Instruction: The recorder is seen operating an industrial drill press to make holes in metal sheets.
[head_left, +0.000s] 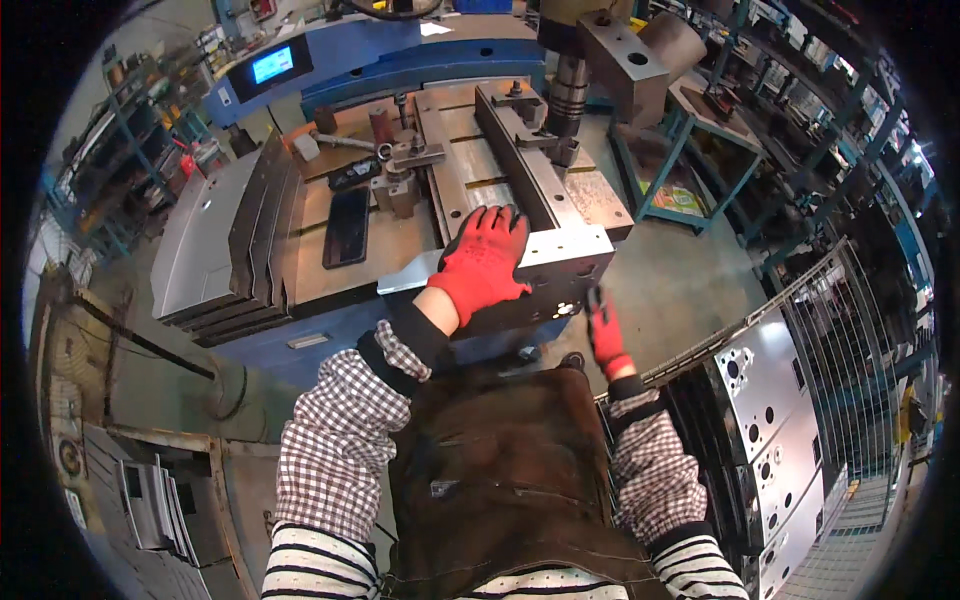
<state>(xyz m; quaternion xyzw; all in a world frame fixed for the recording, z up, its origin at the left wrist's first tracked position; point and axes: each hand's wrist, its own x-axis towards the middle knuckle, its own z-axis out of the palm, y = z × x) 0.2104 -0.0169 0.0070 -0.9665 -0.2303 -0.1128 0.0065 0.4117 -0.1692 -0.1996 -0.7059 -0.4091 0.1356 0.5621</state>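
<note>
My left hand (pixel 482 260), in a red glove, lies flat with fingers spread on the near end of the machine table (pixel 470 160), touching a thin metal sheet (pixel 410 280) and the long steel block (pixel 555 215) clamped there. My right hand (pixel 604 335), also in a red glove, hangs below the block's front corner with fingers straight and holds nothing. A drill spindle (pixel 566 90) stands above the far end of the block.
A black phone (pixel 347 228) lies on the table to the left, beside clamps (pixel 400 165). Grey folded sheet parts (pixel 215 235) are stacked at the left. A wire cart with punched metal panels (pixel 775 420) stands at my right. Shelves line both sides.
</note>
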